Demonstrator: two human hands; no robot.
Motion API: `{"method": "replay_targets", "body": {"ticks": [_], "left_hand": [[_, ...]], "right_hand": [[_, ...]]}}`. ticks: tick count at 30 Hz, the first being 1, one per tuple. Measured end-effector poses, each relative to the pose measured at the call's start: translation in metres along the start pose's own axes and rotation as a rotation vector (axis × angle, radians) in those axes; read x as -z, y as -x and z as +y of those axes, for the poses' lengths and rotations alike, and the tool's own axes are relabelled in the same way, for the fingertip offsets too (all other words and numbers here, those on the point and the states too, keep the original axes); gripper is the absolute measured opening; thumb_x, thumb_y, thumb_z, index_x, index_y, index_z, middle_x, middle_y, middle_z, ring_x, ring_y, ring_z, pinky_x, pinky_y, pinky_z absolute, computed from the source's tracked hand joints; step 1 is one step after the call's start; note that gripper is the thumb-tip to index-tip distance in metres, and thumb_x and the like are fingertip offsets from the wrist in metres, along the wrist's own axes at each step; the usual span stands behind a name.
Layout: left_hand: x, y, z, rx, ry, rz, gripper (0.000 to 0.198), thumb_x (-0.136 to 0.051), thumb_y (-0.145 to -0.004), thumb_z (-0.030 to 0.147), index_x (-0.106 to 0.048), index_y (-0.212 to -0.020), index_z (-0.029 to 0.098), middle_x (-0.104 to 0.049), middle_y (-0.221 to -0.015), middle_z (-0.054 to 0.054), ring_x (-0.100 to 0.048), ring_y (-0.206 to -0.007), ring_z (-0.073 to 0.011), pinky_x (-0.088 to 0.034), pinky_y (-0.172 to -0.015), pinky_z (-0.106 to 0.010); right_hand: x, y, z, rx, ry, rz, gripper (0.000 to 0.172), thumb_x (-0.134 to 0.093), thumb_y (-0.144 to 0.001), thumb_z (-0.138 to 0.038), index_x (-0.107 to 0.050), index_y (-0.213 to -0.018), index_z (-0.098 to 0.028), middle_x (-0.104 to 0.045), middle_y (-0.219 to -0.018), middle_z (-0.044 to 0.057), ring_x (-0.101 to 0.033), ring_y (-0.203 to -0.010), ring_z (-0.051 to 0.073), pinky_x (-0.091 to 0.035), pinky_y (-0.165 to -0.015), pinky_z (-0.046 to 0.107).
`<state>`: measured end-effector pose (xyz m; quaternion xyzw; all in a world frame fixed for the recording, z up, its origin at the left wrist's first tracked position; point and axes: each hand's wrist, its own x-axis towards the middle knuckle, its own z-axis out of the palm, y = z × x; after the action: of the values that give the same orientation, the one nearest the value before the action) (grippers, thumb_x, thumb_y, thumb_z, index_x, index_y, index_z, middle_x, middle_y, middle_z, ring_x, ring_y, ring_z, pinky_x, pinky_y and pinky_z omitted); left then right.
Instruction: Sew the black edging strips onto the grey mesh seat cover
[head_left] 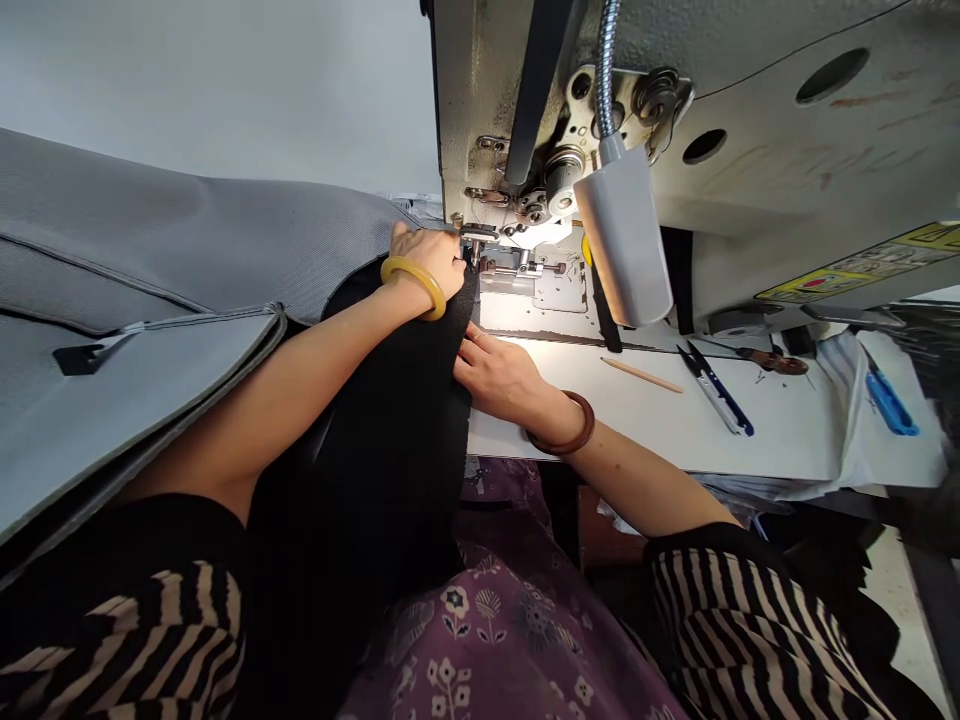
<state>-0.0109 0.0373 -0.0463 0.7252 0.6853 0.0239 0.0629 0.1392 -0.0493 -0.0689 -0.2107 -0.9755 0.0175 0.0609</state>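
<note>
Half-curled left grip (442, 262) and right grip (491, 372), pinch unclear, are laid beside the sewing machine (484, 70) on black fabric (390, 420); skewing may be caused by tugging.

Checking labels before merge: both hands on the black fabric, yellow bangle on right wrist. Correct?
No: the head view shows the yellow bangle at the wrist of the left hand. That hand and the right hand are on the black fabric.

1. Gooseneck lamp (628, 240) throws bright white light on sewing-machine bed (517, 315); hottest patch near clipping.
2. Black fabric (382, 420) crushed, surface detail mostly lost.
3. Under white table (795, 420): dim, murky.
4. Pale surface (225, 90), upper left: soft grey gradient.
5. Wide-angle stretch at edges.
</note>
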Motion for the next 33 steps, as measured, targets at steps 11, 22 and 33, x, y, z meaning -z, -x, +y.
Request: {"method": "replay_targets", "body": {"ticks": [11,22,33], "left_hand": [[0.006,0.004,0.004,0.015,-0.050,-0.050,0.028,-0.048,-0.087,0.029,-0.069,-0.097,0.014,-0.069,-0.091,-0.010,-0.064,-0.099,-0.0289,-0.037,-0.100,-0.047],[0.011,0.012,0.004,-0.041,-0.079,-0.065,0.037,-0.042,-0.094,0.025,-0.060,-0.122,0.009,-0.064,-0.119,-0.018,-0.056,-0.119,-0.0324,-0.040,-0.102,-0.047],[0.006,0.066,-0.031,-0.483,-0.165,-0.255,0.049,-0.034,-0.094,0.016,-0.044,-0.141,0.008,-0.037,-0.153,-0.016,-0.030,-0.144,-0.0283,-0.034,-0.114,-0.047]], "right_hand": [[-0.009,0.004,-0.001,-0.052,-0.002,0.070,0.028,-0.039,-0.090,-0.007,-0.062,-0.106,-0.007,-0.063,-0.112,0.017,-0.052,-0.126,0.026,-0.050,-0.101,0.039],[-0.001,0.004,-0.009,-0.161,0.014,0.129,0.040,-0.030,-0.093,-0.003,-0.068,-0.091,-0.015,-0.061,-0.125,0.010,-0.053,-0.113,0.023,-0.041,-0.069,0.032],[0.000,0.000,-0.004,-0.025,-0.049,-0.004,0.041,-0.029,-0.092,-0.002,-0.069,-0.095,-0.011,-0.058,-0.130,0.013,-0.049,-0.124,0.026,-0.051,-0.093,0.039]]}}
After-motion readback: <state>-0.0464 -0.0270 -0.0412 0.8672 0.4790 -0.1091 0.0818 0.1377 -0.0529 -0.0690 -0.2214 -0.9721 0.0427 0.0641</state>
